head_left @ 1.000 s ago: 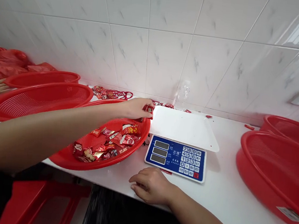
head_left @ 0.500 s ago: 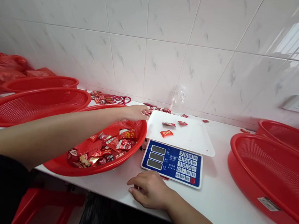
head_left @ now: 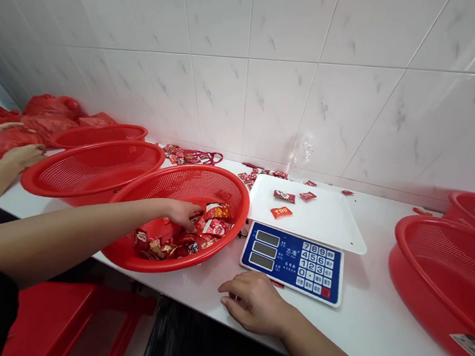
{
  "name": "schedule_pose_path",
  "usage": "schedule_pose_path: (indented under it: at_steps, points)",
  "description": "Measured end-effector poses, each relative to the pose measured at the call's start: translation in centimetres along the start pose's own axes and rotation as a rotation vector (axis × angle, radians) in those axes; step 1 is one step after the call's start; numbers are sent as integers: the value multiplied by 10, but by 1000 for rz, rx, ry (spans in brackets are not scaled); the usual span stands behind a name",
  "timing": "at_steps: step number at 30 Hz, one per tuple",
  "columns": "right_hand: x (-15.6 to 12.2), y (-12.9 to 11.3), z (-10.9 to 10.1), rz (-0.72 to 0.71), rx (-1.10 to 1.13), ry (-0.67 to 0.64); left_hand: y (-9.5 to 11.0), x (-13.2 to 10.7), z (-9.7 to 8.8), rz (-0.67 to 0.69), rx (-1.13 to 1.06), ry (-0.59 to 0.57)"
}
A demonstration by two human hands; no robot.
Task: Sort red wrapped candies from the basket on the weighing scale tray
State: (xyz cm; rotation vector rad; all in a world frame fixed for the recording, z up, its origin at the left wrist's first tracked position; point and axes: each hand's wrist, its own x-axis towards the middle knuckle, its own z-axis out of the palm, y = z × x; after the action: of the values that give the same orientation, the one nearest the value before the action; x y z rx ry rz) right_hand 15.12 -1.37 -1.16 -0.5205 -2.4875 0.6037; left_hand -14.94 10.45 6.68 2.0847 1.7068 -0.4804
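My left hand (head_left: 184, 215) reaches down into a red mesh basket (head_left: 171, 267), its fingers closed around a small wrapped candy (head_left: 196, 217) at the pile. Red and gold wrapped candies (head_left: 217, 227) lie around it in the basket. My right hand (head_left: 255, 304) rests on the table, fingers loosely bent and apart, holding nothing. Just beyond it is a blue digital scale (head_left: 292, 262) with a number keypad. On the scale's white tray (head_left: 322, 222) lie a dark red candy (head_left: 284, 196), a small red candy (head_left: 308, 196) and an orange-red packet (head_left: 281, 212).
Two more red baskets (head_left: 92, 170) stand at the left, with red plastic bags (head_left: 51, 114) behind. Another person's hand (head_left: 25, 157) is there. Loose packets (head_left: 188, 155) and a clear bottle (head_left: 302, 159) sit along the wall. A large red basket (head_left: 434, 292) stands right; a red stool (head_left: 50, 316) is below.
My left hand has moved from the tray's left edge down into the candy basket. The dark red candy on the tray has turned over. My view has swung left; my right hand stays put.
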Motion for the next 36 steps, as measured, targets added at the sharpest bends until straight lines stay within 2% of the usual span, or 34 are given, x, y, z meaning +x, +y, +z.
schedule_pose_path:
  at_steps: [3,5,10,14,19,22,26,29,32,36]
  points:
    - [0,0,1,1,5,-1,6,1,3,0,51,-17]
    - [0,0,0,5,7,2,9,1,4,-23,53,11]
    - [0,1,0,17,-6,5,13,-2,3,-34,-102,7]
    - [1,1,0,18,-14,-1,13,-9,-10,32,-145,32]
    - [1,1,0,21,-16,-3,8,-19,-29,-97,-188,103]
    - [0,2,0,22,-19,4,5,-22,-25,-142,-214,63]
    - [0,3,1,20,-32,2,7,-21,-2,-150,-173,-79]
    - [0,4,1,18,-42,-3,12,-21,8,-159,-181,-51]
    - [1,5,2,17,-55,-5,17,-22,4,-152,-144,-50]
    - [1,6,2,10,-69,-16,15,-24,-15,-167,-109,-23]
